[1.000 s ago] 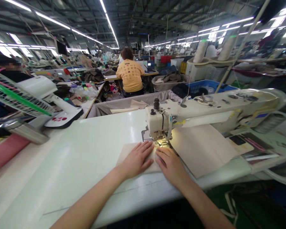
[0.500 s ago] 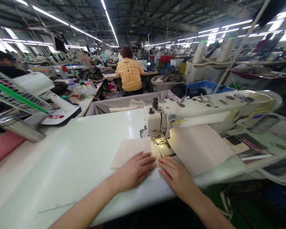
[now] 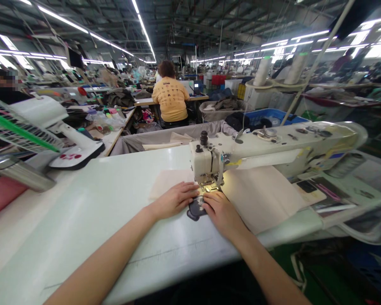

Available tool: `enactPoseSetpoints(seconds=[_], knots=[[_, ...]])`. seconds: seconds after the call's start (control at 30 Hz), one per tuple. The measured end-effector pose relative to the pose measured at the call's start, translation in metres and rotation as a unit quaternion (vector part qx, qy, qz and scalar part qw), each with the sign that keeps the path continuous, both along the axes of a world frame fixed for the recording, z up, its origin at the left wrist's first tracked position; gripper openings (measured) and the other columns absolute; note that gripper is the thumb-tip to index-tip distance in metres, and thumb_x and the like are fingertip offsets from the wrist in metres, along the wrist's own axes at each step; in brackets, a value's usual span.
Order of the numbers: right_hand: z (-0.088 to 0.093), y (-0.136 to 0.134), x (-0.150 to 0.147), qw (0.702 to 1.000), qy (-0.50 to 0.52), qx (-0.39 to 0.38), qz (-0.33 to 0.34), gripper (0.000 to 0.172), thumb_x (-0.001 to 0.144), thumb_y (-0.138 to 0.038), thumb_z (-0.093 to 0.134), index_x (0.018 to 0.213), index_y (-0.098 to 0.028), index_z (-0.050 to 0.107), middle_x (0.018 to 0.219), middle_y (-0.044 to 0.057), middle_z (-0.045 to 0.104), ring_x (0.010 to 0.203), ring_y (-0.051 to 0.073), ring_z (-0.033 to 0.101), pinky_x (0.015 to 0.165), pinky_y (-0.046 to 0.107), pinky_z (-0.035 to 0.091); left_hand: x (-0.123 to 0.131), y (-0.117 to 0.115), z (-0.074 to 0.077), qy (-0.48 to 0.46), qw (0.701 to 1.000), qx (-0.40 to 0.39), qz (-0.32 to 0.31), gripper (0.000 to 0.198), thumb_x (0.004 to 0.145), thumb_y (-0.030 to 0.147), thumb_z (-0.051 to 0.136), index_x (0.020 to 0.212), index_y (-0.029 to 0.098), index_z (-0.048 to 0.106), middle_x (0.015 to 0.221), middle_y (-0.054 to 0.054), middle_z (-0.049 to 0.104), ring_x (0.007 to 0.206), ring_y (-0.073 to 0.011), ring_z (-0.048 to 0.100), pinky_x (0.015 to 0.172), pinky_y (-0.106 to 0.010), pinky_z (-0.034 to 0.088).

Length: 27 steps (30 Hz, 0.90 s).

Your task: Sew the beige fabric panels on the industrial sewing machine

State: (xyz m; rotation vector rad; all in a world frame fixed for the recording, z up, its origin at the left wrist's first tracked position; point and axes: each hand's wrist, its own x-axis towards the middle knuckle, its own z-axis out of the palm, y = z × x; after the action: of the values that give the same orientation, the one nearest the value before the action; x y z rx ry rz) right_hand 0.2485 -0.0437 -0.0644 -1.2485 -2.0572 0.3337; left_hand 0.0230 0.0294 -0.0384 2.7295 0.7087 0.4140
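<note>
Beige fabric point(image 3: 169, 180) lies flat on the white table point(image 3: 92, 212) at the foot of the sewing machine point(image 3: 273, 146), running left from the needle head, and the left hand point(image 3: 174, 198) rests on its near edge with fingers point(image 3: 190, 190) spread flat and gripping nothing. Right hand point(image 3: 220, 212) lies palm down just beside it, fingers extended toward the presser foot and touching the dark metal plate point(image 3: 196, 208) set in the table, closed on nothing. Farther back, a person in a yellow shirt point(image 3: 171, 99) sits at another bench, and a white fan point(image 3: 34, 127) stands at the table's left.
</note>
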Motion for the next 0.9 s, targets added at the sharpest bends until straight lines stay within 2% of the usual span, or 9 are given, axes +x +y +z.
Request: enactPoseSetpoints(seconds=[0.17, 0.33, 0.5, 0.57, 0.63, 0.7, 0.77, 0.9], knots=[[-0.006, -0.004, 0.003, 1.0, 0.008, 0.005, 0.009, 0.025, 0.098, -0.019, 0.055, 0.116, -0.016, 0.072, 0.118, 0.013, 0.072, 0.114, 0.027, 0.062, 0.103, 0.048, 0.053, -0.001, 0.013, 0.002, 0.015, 1.0, -0.001, 0.012, 0.04, 0.104, 0.028, 0.041, 0.14, 0.023, 0.059, 0.142, -0.011, 0.059, 0.134, -0.0248, 0.052, 0.117, -0.046, 0.036], [-0.015, -0.011, 0.005, 0.999, 0.017, 0.028, 0.008, 0.026, 0.099, -0.023, 0.055, 0.119, -0.018, 0.07, 0.121, 0.013, 0.071, 0.118, 0.029, 0.061, 0.105, 0.052, 0.052, -0.001, 0.013, 0.001, 0.036, 0.999, 0.012, 0.024, 0.041, 0.106, 0.03, 0.039, 0.141, 0.022, 0.058, 0.144, -0.011, 0.056, 0.138, -0.0257, 0.047, 0.118, -0.047, 0.034], [-0.016, -0.009, 0.004, 0.999, 0.017, 0.039, 0.009, 0.025, 0.099, -0.022, 0.053, 0.116, -0.018, 0.071, 0.119, 0.013, 0.072, 0.116, 0.029, 0.063, 0.103, 0.051, 0.053, -0.001, 0.012, -0.003, 0.042, 0.998, 0.012, 0.038, 0.04, 0.106, 0.032, 0.038, 0.14, 0.023, 0.058, 0.145, -0.011, 0.056, 0.139, -0.0254, 0.046, 0.119, -0.048, 0.032], [-0.016, -0.01, 0.004, 0.999, 0.024, 0.043, 0.006, 0.025, 0.099, -0.022, 0.053, 0.116, -0.018, 0.072, 0.118, 0.012, 0.072, 0.115, 0.028, 0.064, 0.103, 0.05, 0.054, 0.001, 0.011, -0.004, 0.053, 0.997, 0.013, 0.049, 0.041, 0.106, 0.033, 0.038, 0.142, 0.023, 0.056, 0.149, -0.011, 0.052, 0.141, -0.0259, 0.044, 0.12, -0.049, 0.031], [-0.018, -0.014, 0.003, 0.998, 0.031, 0.048, -0.006, 0.025, 0.099, -0.022, 0.053, 0.115, -0.017, 0.071, 0.118, 0.013, 0.072, 0.114, 0.028, 0.065, 0.102, 0.049, 0.055, 0.001, 0.01, -0.007, 0.072, 0.993, 0.019, 0.093, 0.046, 0.106, 0.038, 0.04, 0.147, 0.021, 0.049, 0.156, -0.012, 0.044, 0.146, -0.0278, 0.037, 0.121, -0.051, 0.028], [-0.02, -0.018, 0.003, 0.997, 0.038, 0.054, -0.026, 0.025, 0.099, -0.023, 0.052, 0.115, -0.017, 0.071, 0.118, 0.014, 0.071, 0.113, 0.028, 0.065, 0.101, 0.049, 0.055, -0.001, 0.007, -0.009, 0.093, 0.984, 0.027, 0.15, 0.056, 0.104, 0.046, 0.042, 0.152, 0.017, 0.04, 0.16, -0.015, 0.036, 0.15, -0.0298, 0.031, 0.122, -0.052, 0.026], [-0.023, -0.023, 0.003, 0.996, 0.045, 0.06, -0.04, 0.025, 0.1, -0.024, 0.051, 0.114, -0.016, 0.071, 0.119, 0.015, 0.071, 0.113, 0.028, 0.065, 0.101, 0.05, 0.054, -0.006, 0.0, -0.009, 0.114, 0.977, 0.03, 0.179, 0.062, 0.104, 0.05, 0.041, 0.155, 0.015, 0.035, 0.162, -0.017, 0.032, 0.151, -0.03, 0.028, 0.122, -0.051, 0.025], [-0.027, -0.026, 0.004, 0.995, 0.061, 0.064, -0.042, 0.025, 0.099, -0.026, 0.053, 0.113, -0.019, 0.072, 0.117, 0.014, 0.072, 0.112, 0.028, 0.066, 0.102, 0.051, 0.054, -0.018, -0.023, -0.007, 0.133, 0.977, 0.032, 0.162, 0.058, 0.105, 0.048, 0.041, 0.153, 0.016, 0.038, 0.161, -0.015, 0.034, 0.149, -0.0284, 0.033, 0.122, -0.048, 0.028]])
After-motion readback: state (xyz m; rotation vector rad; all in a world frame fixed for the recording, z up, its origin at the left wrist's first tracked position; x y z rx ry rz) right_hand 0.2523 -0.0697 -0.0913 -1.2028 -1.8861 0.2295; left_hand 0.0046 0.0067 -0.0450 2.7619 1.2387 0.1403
